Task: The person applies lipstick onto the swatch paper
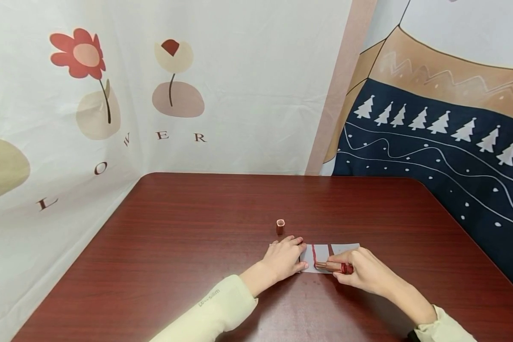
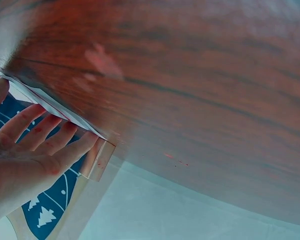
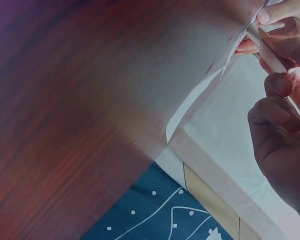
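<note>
A white strip of paper (image 1: 321,252) lies on the table, crossed by red stripes (image 1: 314,254). My left hand (image 1: 283,259) rests on its left part with fingers spread and straight; the left wrist view shows the fingertips (image 2: 70,129) along the paper. In my right hand (image 1: 367,271) is a lipstick (image 1: 334,267) with a shiny copper-coloured tube, pinched between thumb and fingers. Its tip meets the paper at the lower end of a red stripe. The right wrist view shows the lipstick tube (image 3: 272,57) partly covered by the fingers. A copper-coloured cap (image 1: 280,228) stands beyond the left hand.
The dark red wooden table (image 1: 188,223) has rounded far corners. A white curtain (image 1: 248,95) with flower prints hangs behind and to the left, and a navy cloth (image 1: 410,156) with white trees hangs at the right.
</note>
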`<state>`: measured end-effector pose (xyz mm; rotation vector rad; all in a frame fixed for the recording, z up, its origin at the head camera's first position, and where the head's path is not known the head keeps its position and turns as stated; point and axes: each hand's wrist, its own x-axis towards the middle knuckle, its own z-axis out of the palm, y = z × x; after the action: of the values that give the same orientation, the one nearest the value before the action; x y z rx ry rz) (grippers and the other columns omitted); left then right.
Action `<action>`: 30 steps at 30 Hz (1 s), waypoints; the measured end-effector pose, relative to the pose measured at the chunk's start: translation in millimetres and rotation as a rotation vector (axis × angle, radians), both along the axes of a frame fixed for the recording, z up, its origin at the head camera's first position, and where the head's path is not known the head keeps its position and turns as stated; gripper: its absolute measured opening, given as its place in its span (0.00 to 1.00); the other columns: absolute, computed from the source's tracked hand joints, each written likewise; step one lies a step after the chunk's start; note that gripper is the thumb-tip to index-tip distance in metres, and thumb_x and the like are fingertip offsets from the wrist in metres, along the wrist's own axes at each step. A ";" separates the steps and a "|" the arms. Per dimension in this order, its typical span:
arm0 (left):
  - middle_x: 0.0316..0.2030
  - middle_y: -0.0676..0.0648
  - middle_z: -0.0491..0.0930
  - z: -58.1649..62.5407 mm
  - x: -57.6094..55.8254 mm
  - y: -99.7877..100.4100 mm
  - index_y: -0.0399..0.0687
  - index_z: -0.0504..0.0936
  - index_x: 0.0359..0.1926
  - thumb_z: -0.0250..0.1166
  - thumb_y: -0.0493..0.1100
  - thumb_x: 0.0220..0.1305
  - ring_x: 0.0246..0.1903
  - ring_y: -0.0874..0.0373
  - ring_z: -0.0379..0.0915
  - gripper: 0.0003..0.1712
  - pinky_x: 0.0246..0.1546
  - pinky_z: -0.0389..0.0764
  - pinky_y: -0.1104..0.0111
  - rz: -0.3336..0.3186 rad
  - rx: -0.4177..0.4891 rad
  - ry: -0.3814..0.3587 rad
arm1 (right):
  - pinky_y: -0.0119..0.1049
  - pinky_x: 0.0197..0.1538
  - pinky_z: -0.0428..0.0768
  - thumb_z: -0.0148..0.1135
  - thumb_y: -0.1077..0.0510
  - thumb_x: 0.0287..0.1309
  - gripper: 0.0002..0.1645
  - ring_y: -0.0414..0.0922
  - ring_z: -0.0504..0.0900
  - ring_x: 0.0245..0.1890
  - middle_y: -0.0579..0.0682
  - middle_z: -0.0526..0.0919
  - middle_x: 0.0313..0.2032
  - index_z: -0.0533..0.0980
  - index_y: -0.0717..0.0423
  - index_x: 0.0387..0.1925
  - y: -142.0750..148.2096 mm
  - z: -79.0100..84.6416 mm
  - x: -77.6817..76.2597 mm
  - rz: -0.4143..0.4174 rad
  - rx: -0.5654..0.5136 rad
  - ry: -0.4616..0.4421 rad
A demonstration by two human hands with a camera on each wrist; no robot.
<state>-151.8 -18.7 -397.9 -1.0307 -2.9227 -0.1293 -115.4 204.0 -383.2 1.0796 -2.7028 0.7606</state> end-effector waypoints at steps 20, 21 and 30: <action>0.59 0.50 0.72 -0.6 -0.3 -0.4 0.51 0.77 0.57 0.62 0.58 0.60 0.59 0.53 0.65 0.28 0.48 0.73 0.54 -0.002 0.004 0.004 | 0.18 0.17 0.59 0.69 0.64 0.43 0.12 0.25 0.57 0.15 0.47 0.85 0.33 0.83 0.59 0.36 0.4 -2.0 -0.5 0.018 -0.021 0.040; 0.59 0.50 0.72 -0.5 -0.2 -0.4 0.51 0.77 0.57 0.62 0.58 0.60 0.59 0.53 0.65 0.28 0.48 0.73 0.54 -0.003 0.005 0.006 | 0.17 0.17 0.59 0.69 0.64 0.43 0.13 0.25 0.57 0.15 0.47 0.85 0.33 0.83 0.59 0.36 0.4 -1.9 -0.5 0.019 -0.022 0.040; 0.59 0.50 0.71 -0.4 -0.3 -0.6 0.51 0.77 0.57 0.62 0.58 0.60 0.59 0.53 0.65 0.28 0.49 0.73 0.54 -0.004 0.008 0.001 | 0.18 0.17 0.57 0.69 0.64 0.43 0.12 0.25 0.56 0.15 0.44 0.84 0.31 0.84 0.58 0.35 0.0 -1.4 0.1 0.018 -0.018 0.033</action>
<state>-152.1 -19.3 -398.3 -1.0356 -2.9174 -0.1402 -115.3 204.0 -384.5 1.1034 -2.6570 0.7614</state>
